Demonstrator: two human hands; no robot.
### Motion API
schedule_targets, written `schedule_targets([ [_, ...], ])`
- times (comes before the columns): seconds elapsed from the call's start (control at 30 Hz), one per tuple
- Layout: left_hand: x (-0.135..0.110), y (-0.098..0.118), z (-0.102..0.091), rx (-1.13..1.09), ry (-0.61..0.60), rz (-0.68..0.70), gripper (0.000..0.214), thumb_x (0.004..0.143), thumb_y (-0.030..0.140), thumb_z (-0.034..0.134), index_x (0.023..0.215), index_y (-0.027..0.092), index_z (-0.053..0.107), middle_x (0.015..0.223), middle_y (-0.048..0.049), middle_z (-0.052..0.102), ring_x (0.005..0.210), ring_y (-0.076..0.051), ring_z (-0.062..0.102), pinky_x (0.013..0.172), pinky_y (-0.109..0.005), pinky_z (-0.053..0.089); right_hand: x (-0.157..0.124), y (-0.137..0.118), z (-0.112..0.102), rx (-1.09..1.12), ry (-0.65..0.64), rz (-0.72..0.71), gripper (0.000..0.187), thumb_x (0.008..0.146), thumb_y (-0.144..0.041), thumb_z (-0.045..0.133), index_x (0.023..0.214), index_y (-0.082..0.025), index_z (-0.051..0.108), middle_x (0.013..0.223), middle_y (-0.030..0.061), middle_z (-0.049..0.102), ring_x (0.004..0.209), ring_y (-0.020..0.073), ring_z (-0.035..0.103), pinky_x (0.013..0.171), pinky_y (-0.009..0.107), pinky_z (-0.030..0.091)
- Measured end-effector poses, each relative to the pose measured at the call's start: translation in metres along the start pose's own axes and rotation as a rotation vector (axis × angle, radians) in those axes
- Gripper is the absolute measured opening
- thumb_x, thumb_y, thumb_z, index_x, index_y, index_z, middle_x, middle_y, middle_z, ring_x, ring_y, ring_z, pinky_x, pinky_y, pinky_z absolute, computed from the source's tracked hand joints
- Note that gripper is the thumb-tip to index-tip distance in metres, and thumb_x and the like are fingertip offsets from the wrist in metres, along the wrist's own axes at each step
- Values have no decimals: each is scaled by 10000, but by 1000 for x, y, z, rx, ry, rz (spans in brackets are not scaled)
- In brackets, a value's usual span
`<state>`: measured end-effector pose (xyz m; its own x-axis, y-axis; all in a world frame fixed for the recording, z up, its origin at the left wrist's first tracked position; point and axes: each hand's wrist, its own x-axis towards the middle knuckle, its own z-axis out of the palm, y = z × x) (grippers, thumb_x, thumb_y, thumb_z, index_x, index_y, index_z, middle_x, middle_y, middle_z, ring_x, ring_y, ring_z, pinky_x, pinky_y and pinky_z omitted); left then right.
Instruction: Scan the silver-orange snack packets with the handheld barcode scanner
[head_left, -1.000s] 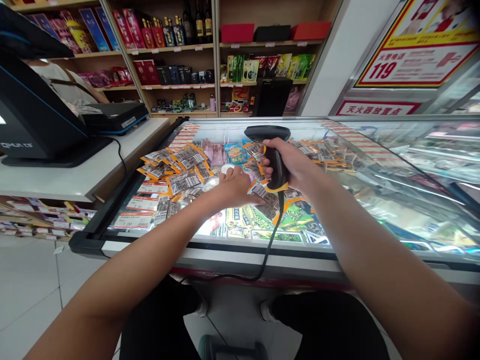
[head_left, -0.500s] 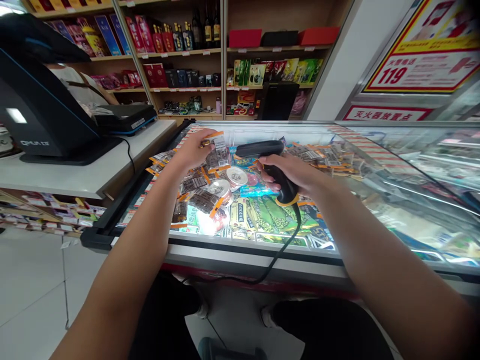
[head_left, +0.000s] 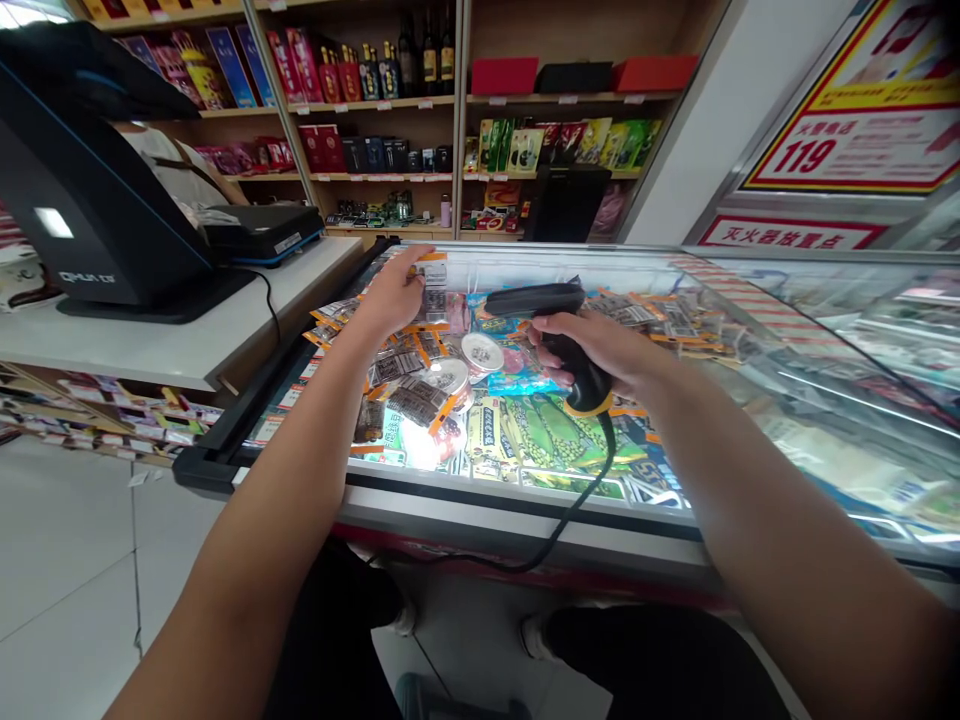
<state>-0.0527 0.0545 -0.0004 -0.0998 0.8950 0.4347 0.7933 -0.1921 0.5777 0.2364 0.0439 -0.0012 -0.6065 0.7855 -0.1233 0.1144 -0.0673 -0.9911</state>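
Observation:
My right hand (head_left: 600, 345) grips a black and yellow barcode scanner (head_left: 559, 335) above the glass lid (head_left: 525, 470) of a chest freezer, its head pointing left and its cable hanging over the front edge. My left hand (head_left: 394, 292) reaches to the far left of the lid and closes on an orange-edged snack packet (head_left: 431, 272) among several such packets (head_left: 409, 370) spread over the glass. Round white tubs (head_left: 480, 350) lie near the scanner.
A white counter (head_left: 172, 345) on the left carries a black till screen (head_left: 82, 220) and a flat black device (head_left: 262, 230). Shelves of boxes and bottles (head_left: 375, 100) line the back wall. A red and yellow 119 sign (head_left: 855, 130) hangs at the right.
My left hand went from the middle of the lid up to the far left, taking hold of a packet. The scanner tilted down and leftward. The view shifted slightly left.

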Motion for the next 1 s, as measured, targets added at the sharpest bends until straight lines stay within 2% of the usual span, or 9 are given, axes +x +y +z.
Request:
schedule_targets([
  [0.1,-8,7,-8,266,164,-143,504,995,202,428,1437,315,642,1348,-149,643,1347,-415,456,1113,-607,336,6,0,-8,-73,271,-13,249,898,-431,708,811,-214,624,708,76,623,588,191,570,505,334,466],
  [0.17,-14,8,-12,418,219,-177,476,1006,220,415,1402,297,667,1336,-186,597,1352,-446,406,1090,-635,309,10,1,-14,-189,471,-38,224,885,-427,717,841,-217,652,761,111,686,672,241,651,573,370,514],
  [0.27,-20,1,-13,559,157,-141,441,1004,221,439,1373,241,679,1388,-205,516,1337,-426,392,1089,-596,305,13,3,-21,-411,644,-79,246,875,-459,724,835,-221,676,785,121,706,733,270,674,633,388,516],
  [0.4,-21,-10,-4,661,39,-125,429,972,217,487,1359,214,673,1446,-235,476,1360,-450,405,1082,-583,315,11,3,-19,-671,740,-61,313,901,-513,674,781,-223,671,754,107,681,704,273,639,643,402,470],
  [0.57,-24,11,19,604,-37,0,444,952,220,488,1361,225,663,1524,-218,473,1430,-442,397,1101,-601,321,10,3,-11,-742,715,-113,304,931,-503,626,860,-214,694,741,92,675,686,264,637,608,379,443],
  [0.7,-33,40,45,342,-249,75,461,998,341,473,1427,237,606,1509,-157,581,1439,-390,455,1155,-593,323,13,6,-12,-816,646,-94,326,934,-517,627,861,-204,681,715,98,669,665,263,629,590,372,445],
  [0.87,-38,50,65,-1,-486,-67,653,1032,502,454,1594,174,404,1484,-161,645,1409,-368,537,1209,-594,300,13,9,-10,-757,502,-45,368,969,-545,587,907,-198,695,722,100,682,603,237,620,551,365,457],
  [0.93,-37,46,68,-93,-518,-103,693,1023,507,487,1626,192,354,1497,-166,632,1376,-358,571,1167,-551,378,12,9,-6,-703,442,-46,383,975,-556,585,938,-193,705,742,101,696,600,228,630,531,353,466],
  [1.0,-34,40,71,-158,-513,-104,652,999,445,558,1588,203,415,1471,-177,639,1294,-333,628,1076,-481,470,10,9,-2,-667,379,-33,413,972,-576,591,942,-184,715,745,110,701,593,222,630,509,344,469],
])
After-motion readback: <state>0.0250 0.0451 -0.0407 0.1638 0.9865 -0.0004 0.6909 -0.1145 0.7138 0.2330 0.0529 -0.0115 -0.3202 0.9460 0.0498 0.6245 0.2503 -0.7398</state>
